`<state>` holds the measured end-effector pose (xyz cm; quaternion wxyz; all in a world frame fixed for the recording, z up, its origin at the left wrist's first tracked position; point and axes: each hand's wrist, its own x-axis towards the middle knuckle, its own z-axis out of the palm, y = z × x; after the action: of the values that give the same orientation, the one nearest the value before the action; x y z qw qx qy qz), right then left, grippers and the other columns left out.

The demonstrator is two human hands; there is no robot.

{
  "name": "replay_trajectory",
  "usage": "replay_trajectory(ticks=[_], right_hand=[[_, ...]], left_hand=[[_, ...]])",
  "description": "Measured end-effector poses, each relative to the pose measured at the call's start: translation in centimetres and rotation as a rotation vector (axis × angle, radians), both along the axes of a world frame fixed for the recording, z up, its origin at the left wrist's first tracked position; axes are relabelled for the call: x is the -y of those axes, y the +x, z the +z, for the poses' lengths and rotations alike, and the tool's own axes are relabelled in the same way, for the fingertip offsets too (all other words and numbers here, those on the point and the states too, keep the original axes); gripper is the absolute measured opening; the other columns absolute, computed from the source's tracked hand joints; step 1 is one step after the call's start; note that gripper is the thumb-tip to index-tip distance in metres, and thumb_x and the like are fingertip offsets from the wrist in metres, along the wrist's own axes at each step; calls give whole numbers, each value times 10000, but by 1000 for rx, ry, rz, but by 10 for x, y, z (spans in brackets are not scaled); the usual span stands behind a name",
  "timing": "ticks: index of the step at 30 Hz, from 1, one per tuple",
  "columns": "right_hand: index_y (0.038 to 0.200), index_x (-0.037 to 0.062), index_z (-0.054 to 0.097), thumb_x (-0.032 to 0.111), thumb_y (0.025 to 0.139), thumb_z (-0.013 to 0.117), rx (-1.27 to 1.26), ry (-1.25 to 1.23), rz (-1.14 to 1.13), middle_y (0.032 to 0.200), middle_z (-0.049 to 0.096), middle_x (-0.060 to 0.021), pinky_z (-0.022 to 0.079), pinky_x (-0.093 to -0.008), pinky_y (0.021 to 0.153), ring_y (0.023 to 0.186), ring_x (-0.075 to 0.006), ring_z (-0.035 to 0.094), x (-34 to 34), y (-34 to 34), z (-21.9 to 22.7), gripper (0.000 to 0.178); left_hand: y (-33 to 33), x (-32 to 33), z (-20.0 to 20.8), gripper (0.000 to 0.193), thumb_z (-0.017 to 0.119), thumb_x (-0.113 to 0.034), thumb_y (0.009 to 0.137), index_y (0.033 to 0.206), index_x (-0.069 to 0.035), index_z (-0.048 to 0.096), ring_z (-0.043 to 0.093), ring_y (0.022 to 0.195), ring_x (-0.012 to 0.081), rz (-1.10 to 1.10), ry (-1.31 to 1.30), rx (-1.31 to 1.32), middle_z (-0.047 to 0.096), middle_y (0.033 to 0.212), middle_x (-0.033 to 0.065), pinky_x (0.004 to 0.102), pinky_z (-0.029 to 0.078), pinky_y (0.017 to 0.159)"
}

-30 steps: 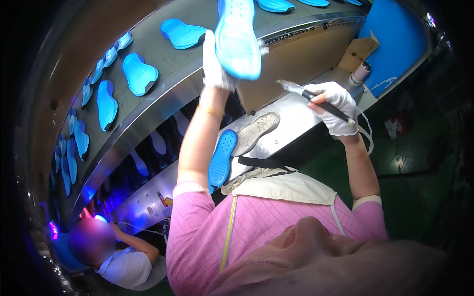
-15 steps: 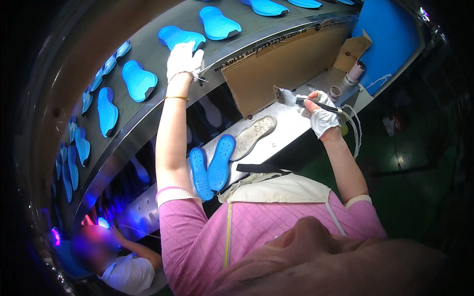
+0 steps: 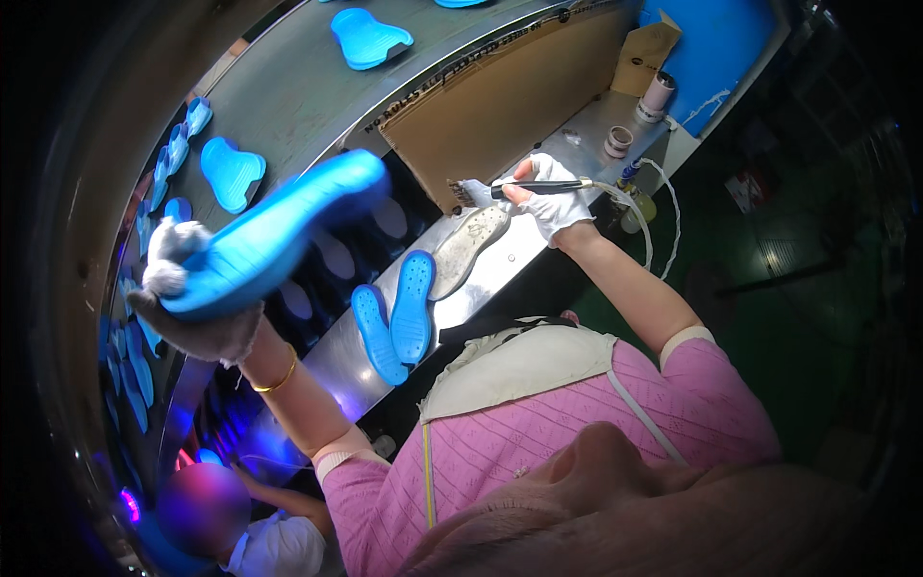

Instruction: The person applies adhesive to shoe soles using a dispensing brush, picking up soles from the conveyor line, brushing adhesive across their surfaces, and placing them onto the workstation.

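Observation:
My gloved left hand grips a blue shoe sole by its near end, held tilted in the air over the belt edge and blurred by motion. My right hand, in a white glove, is closed on a black-handled brush with tubes at its back end. The brush's dark bristles point left, just above a beige sole lying on the metal bench. Beside that sole lie a blue perforated sole and another blue sole, apart from my hands.
A dark conveyor belt curves along the far and left sides, carrying several blue soles. A cardboard sheet stands between belt and bench. A pink container and a small cup sit at the right. Another person is at lower left.
My left hand has lifted a blue sole off the belt and swung it left and toward me. My right hand with the brush has shifted left, nearer the beige sole.

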<state>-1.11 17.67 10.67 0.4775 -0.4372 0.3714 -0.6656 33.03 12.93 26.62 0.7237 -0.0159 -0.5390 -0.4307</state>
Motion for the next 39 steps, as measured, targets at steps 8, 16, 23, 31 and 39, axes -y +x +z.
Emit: replay_trajectory(ticks=[8, 16, 23, 31, 39], right_hand=[[884, 48, 531, 41, 797, 731, 2, -40, 209, 808, 623, -44, 491, -236, 678, 729, -98, 602, -19, 24, 25, 218], [919, 52, 556, -41, 800, 685, -282, -198, -10, 802, 645, -50, 507, -209, 630, 692, -82, 621, -6, 56, 39, 198], [919, 32, 551, -26, 806, 691, -146, -212, 138, 834, 664, -84, 533, -219, 632, 709, -97, 654, -26, 62, 30, 189], [887, 49, 613, 45, 726, 760, -424, -115, 196, 797, 665, -87, 511, -256, 618, 685, -149, 651, -46, 64, 11, 218], [885, 37, 617, -28, 769, 706, -315, -65, 376, 795, 653, -62, 504, -236, 618, 684, -107, 624, -67, 55, 2, 160]], left_hand=[[-87, -36, -128, 910, 415, -745, 830, 1315, 23, 482, 587, 1088, 288, -773, 900, -38, 590, 1233, 155, 438, 512, 902], [-131, -60, -153, 844, 375, -762, 834, 1361, -106, 448, 597, 1091, 309, -558, 1036, -109, 569, 1265, 147, 433, 486, 965], [-133, -54, -168, 751, 435, -724, 843, 1270, -111, 517, 593, 1064, 299, -330, 1068, -142, 589, 1211, 142, 432, 482, 967], [-119, -54, -167, 985, 411, -799, 785, 1404, -35, 367, 534, 1166, 377, -478, 1005, -23, 489, 1334, 226, 471, 435, 1018], [-105, -67, -171, 966, 343, -811, 797, 1391, -50, 393, 529, 1181, 336, -551, 1073, 80, 501, 1332, 187, 463, 467, 984]])
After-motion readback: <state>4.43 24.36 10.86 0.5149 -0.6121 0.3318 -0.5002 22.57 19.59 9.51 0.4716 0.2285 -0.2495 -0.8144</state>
